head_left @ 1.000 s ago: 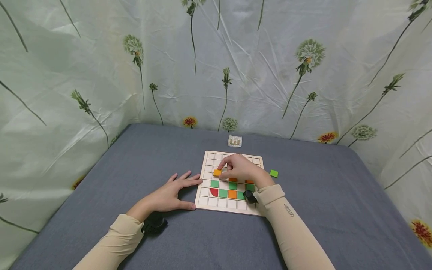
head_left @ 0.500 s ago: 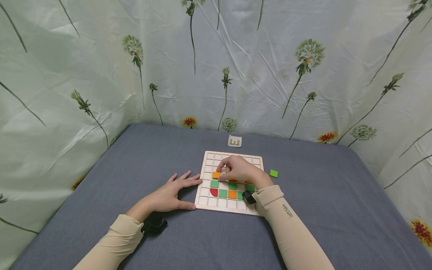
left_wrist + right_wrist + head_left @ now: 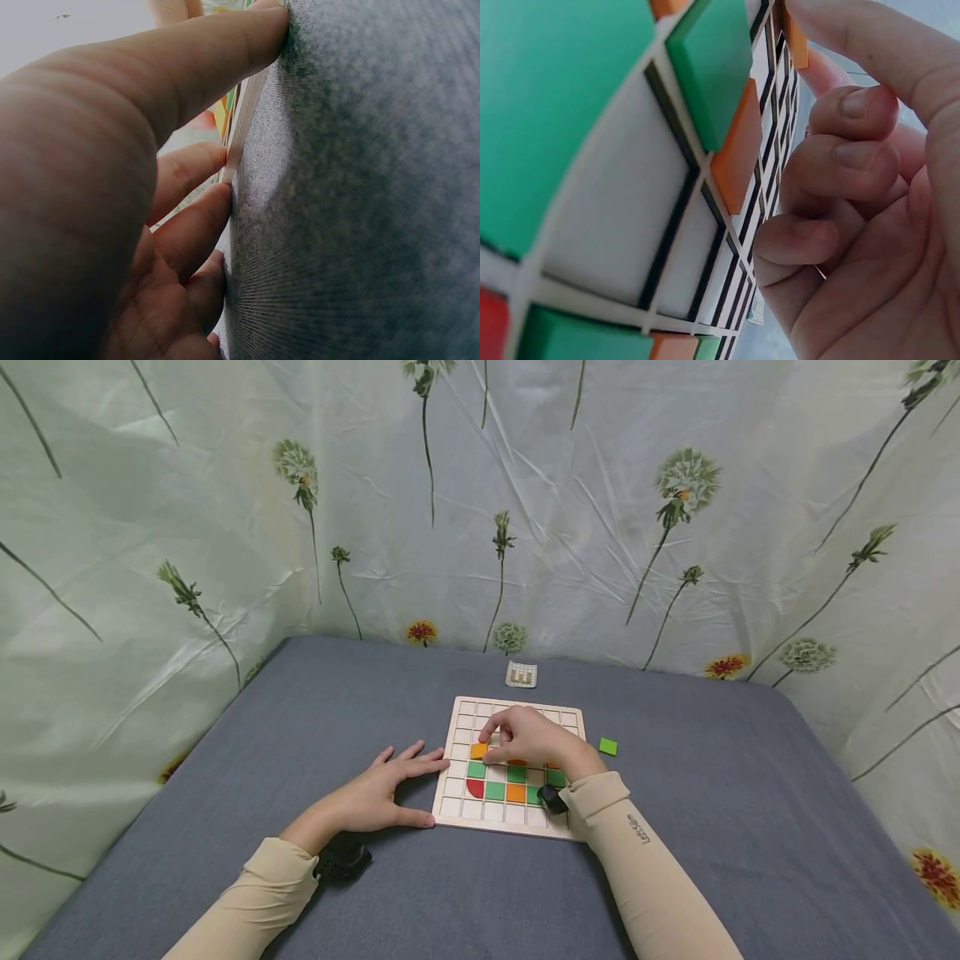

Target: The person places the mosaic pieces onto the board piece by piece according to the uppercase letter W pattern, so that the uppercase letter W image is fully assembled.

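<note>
In the head view a pale wooden grid board [image 3: 472, 810] lies on the table. My right hand [image 3: 531, 735] is over it, pinching an orange square tile [image 3: 479, 750] between thumb and index finger above a green tile [image 3: 476, 769]. The right wrist view shows the other fingers curled beside the board. My left hand [image 3: 375, 793] lies spread at the board's left side, with fingertips and thumb touching its edge. A red quarter-round piece [image 3: 475, 788] and several green and orange tiles sit in cells. My right hand and forearm hide part of the grid.
A loose bright green square tile [image 3: 608, 747] lies right of the board. Behind the board is a small card [image 3: 521, 674] printed with a grid pattern. The grey cloth-covered table [image 3: 712, 793] ends at a flower-patterned curtain [image 3: 480, 527].
My right hand has shifted slightly left and toward me with the orange tile, bringing it closer to the green tile. My left hand has stayed at the board's edge.
</note>
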Available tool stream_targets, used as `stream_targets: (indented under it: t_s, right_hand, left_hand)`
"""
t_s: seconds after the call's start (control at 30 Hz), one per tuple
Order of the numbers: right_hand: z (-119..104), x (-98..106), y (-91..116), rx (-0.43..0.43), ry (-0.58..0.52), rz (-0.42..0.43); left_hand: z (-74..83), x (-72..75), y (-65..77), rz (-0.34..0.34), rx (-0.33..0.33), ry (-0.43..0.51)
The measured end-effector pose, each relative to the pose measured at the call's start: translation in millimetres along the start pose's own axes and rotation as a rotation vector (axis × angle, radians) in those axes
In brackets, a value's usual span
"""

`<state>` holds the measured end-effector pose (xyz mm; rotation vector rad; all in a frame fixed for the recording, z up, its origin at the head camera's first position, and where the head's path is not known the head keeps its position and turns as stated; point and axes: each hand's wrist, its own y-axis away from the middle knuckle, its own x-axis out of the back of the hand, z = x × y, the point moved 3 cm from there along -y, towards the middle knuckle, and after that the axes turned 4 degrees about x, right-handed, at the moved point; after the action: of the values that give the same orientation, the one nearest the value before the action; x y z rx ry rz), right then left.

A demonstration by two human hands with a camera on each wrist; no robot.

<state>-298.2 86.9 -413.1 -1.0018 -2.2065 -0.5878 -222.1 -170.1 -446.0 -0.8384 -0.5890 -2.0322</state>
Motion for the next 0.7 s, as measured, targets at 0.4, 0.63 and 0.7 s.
stream_targets:
  t_s: [0.4, 0.63, 0.7]
  right_hand:
    - [-2.5, 1.0, 0.2, 0.011, 0.01, -0.002]
    - [-2.3, 0.9, 0.8, 0.007, 0.016, -0.001]
    - [-2.5, 0.4, 0.5, 0.007, 0.017, -0.003]
  left_hand:
    - [-0.6, -0.1, -0.3, 0.003, -0.004, -0.006]
    - [-0.9, -0.5, -0.5, 0.004, -0.001, -0.006]
    - [-0.9, -0.7, -0.5, 0.003, 0.0, -0.005]
